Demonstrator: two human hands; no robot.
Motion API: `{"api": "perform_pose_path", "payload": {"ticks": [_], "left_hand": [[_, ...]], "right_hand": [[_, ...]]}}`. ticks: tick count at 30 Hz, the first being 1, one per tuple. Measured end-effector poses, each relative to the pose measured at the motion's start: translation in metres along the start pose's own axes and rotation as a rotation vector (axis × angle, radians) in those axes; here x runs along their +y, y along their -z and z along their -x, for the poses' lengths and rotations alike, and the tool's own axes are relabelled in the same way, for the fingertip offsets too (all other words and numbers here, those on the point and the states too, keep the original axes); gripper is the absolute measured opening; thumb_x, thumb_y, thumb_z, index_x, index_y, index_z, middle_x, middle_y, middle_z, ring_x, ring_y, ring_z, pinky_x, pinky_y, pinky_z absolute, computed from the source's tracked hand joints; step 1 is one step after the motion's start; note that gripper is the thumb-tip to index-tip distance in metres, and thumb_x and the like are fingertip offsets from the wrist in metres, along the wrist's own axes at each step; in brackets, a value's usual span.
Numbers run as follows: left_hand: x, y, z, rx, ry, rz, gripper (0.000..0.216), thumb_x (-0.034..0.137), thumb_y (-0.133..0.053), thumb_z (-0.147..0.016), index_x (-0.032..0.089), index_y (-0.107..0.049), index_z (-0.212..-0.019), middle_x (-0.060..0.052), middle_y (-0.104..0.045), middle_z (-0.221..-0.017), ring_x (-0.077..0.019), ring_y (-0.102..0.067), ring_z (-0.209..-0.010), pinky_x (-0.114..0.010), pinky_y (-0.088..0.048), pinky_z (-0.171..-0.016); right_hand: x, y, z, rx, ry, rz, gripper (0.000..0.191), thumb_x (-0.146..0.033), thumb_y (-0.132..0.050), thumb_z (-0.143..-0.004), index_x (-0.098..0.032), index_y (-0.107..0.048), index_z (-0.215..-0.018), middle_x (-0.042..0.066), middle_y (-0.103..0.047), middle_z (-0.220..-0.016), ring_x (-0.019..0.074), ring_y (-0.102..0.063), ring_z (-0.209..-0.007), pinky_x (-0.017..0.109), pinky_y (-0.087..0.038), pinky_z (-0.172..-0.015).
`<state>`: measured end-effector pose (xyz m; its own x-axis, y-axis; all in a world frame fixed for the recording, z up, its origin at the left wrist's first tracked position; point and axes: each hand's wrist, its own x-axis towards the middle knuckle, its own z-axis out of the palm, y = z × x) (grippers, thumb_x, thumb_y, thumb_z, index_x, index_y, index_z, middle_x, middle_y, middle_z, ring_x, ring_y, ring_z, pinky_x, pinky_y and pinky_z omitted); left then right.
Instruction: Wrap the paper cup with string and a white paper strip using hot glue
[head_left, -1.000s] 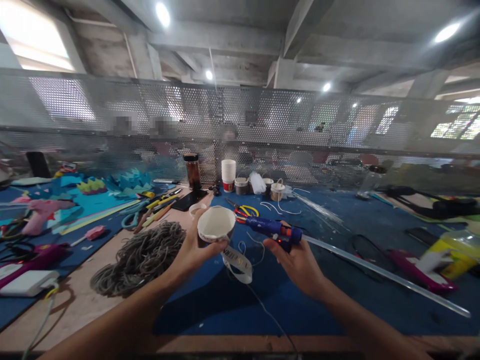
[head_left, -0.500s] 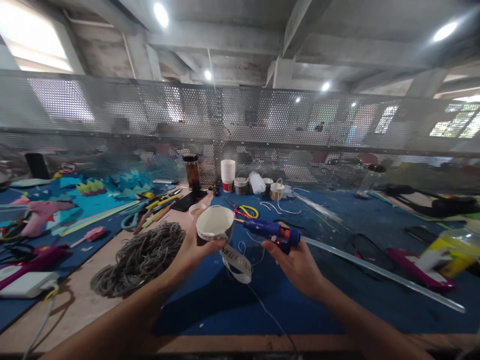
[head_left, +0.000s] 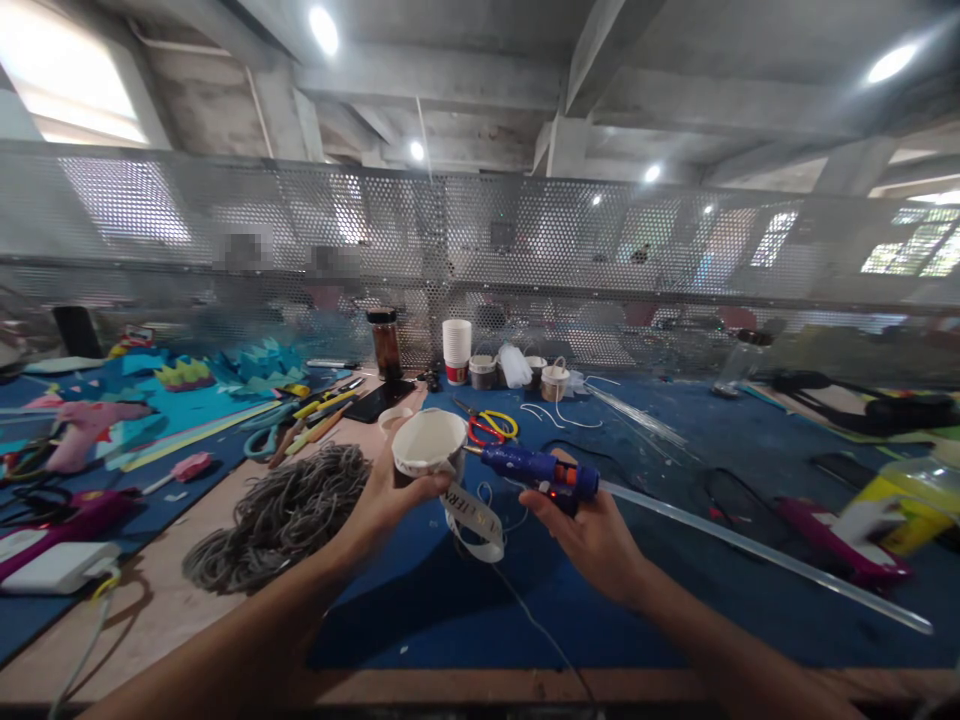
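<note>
My left hand [head_left: 386, 495] is closed round a white paper cup [head_left: 429, 443], held up with its open mouth towards me. A white printed paper strip [head_left: 474, 518] curls down from the cup's lower edge. My right hand [head_left: 592, 530] grips a blue glue gun [head_left: 534, 467] with a long clear glue stick [head_left: 757, 553] trailing out of its back to the right. The gun's nozzle points left and touches the cup's right side. Both hands hover above the blue mat [head_left: 675, 590].
A pile of grey cord [head_left: 285, 510] lies left of my hands. Yellow and red scissors [head_left: 487, 427], stacked cups [head_left: 456, 350], a dark jar [head_left: 385, 342] and small tape rolls stand behind. Felt pieces, another glue gun [head_left: 86, 425] and tools fill the left. A perforated metal screen [head_left: 480, 260] closes the back.
The glue gun has moved left, so its nozzle now meets the cup's side. The cup has stayed nearly in place.
</note>
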<state>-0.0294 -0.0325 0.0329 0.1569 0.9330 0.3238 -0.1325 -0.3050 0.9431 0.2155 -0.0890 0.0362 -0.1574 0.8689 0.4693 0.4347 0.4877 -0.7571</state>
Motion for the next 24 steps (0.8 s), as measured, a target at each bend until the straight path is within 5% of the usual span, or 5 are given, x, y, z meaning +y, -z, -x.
{"api": "perform_pose_path", "payload": {"ticks": [24], "left_hand": [[0.0050,-0.0058,0.0022,-0.119,0.096,0.077,0.045,0.033,-0.075,-0.078,0.019,-0.061,-0.119,-0.007,-0.066,-0.106,-0.0237,-0.059,-0.094,-0.031,-0.046,-0.077]], "right_hand": [[-0.0004,-0.0048,0.0026,0.024,0.188,0.202,0.028,-0.043,-0.057,-0.097,-0.022,-0.048,-0.081,0.000,-0.049,-0.082,0.0146,-0.049,-0.071,0.027,-0.036,-0.057]]}}
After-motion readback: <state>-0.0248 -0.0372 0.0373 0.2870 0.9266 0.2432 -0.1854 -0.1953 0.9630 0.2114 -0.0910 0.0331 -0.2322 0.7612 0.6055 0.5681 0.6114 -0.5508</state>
